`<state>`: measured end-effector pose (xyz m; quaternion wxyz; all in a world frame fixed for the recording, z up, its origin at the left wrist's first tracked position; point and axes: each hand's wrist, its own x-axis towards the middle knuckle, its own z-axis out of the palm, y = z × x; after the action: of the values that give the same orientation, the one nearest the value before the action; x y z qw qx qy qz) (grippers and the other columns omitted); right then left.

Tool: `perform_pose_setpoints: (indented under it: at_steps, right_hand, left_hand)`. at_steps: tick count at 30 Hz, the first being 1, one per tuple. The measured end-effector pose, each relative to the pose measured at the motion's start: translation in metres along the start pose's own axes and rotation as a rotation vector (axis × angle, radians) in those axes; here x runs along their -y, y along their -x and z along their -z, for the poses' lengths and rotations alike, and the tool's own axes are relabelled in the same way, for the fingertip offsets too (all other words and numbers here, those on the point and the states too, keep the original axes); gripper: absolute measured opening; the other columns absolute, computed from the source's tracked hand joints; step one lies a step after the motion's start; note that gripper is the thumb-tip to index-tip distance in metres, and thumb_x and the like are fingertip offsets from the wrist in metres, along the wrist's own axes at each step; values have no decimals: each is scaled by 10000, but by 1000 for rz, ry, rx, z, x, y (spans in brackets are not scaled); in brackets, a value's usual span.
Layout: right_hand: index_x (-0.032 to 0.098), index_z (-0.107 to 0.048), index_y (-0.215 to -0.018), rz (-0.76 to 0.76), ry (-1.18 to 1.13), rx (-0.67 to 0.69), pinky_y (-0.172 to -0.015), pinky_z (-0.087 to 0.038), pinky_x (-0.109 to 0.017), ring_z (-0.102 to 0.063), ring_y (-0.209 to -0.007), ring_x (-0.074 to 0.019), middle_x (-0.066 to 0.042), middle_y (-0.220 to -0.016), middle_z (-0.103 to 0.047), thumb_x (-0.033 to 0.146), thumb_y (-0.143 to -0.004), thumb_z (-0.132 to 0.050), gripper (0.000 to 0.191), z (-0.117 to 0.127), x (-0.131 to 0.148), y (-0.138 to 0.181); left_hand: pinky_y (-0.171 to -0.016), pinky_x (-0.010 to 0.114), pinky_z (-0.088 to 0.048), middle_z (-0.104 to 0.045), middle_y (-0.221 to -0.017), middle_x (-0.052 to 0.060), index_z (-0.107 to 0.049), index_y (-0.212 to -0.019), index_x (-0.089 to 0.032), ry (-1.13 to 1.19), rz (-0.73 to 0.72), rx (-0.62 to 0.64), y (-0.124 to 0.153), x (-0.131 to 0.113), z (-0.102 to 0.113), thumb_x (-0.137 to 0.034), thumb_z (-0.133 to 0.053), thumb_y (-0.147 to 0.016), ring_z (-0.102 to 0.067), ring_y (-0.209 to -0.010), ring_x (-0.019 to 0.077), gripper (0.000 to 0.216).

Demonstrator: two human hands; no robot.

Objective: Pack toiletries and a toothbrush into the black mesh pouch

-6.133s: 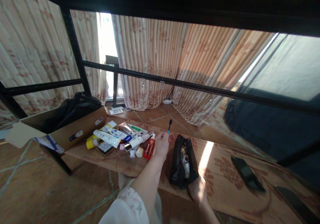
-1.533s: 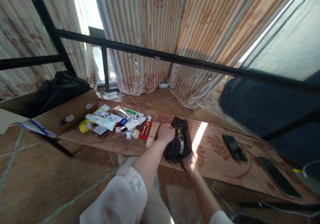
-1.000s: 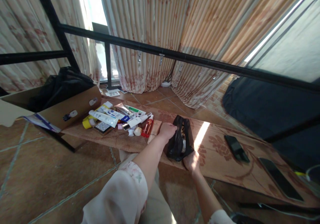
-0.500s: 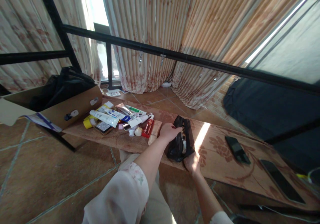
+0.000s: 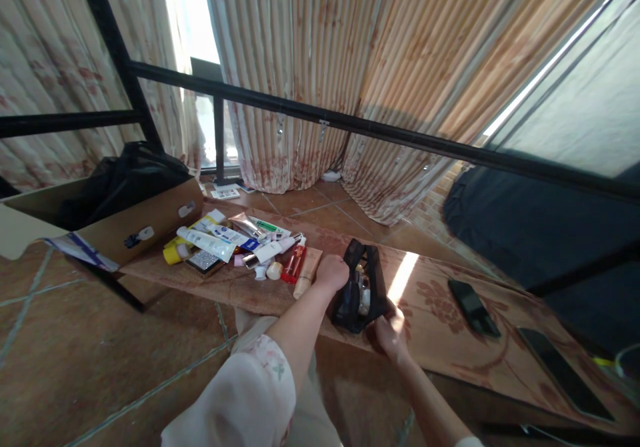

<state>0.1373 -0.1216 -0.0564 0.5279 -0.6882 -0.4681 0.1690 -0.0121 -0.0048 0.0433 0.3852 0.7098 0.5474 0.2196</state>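
Observation:
A black mesh cosmetic pouch [image 5: 379, 280] sits at the front edge of the cloth-covered bench, its top spread apart. Several small bottles or jars [image 5: 364, 294] show inside it, too small to name exactly. My left hand [image 5: 333, 274] is closed on the pouch's left side, fingers partly hidden. At its lower right corner, my right hand [image 5: 391, 332] grips the pouch, with fingertips out of sight behind the mesh. Just left of my left hand lie a beige tube [image 5: 308, 272] and a red bottle [image 5: 295, 262].
Farther left is a pile of cosmetics with a white tube [image 5: 206, 243] and a glittery compact [image 5: 203, 260]. A cardboard box [image 5: 155, 224] holding a black bag [image 5: 135, 174] stands at the left end. Two dark phones [image 5: 473, 307] lie on the right. A black rail [image 5: 280, 105] crosses behind.
My left hand has shifted from over the pouch's opening to its left side. The opening is now wider and shows more of the contents. My right hand stays at the right corner.

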Motion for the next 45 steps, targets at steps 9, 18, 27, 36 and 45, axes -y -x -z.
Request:
perform_pose_setpoints:
  at_steps: [9, 18, 27, 36, 45]
  right_hand:
    - [182, -653, -1012, 417, 504, 101, -667, -477, -289, -618, -723, -173, -81, -965, -669, 363, -880, -462, 294, 20, 83, -118]
    - [251, -513, -1320, 868, 907, 428, -865, -511, -347, -521, -1153, -237, -93, -1386, -438, 81, -822, -423, 534, 45, 70, -108]
    - [226, -711, -870, 1104, 885, 485, -980, -425, -446, -444, -1224, -273, -77, -1425, -423, 198, -892, -502, 213, 36, 103, -97]
    - [213, -682, -849, 1171, 771, 803, -1027, -323, -421, -505, -1131, -221, -59, -923, -678, 207, -907, -475, 215, 18, 103, -119]
    - [191, -648, -820, 902, 861, 726, -813, -392, -286, -570, -876, -184, -59, -856, -666, 193, -880, -461, 197, 51, 130, -116]
  left_hand:
    - [-734, 255, -456, -720, -932, 148, -739, -885, -97, -46, -3, 35, 2, -5, 1, -190, -412, -829, -657, -869, 196, 345]
    - [-752, 275, -461, -718, -971, 121, -723, -907, -141, -43, 21, 28, 7, -11, 4, -212, -415, -846, -657, -904, 211, 322]
    - [-795, 292, -486, -712, -974, 91, -698, -933, -184, -152, -114, -50, 16, -12, 2, -244, -542, -769, -647, -925, 221, 234]
    - [-736, 271, -490, -721, -851, 79, -720, -818, -168, -114, -294, 39, 19, -14, 1, -213, -559, -722, -653, -828, 205, 192]
    - [-809, 256, -467, -712, -919, 51, -684, -912, -179, 227, -176, -292, 9, -15, 14, -275, -502, -838, -639, -869, 163, 219]
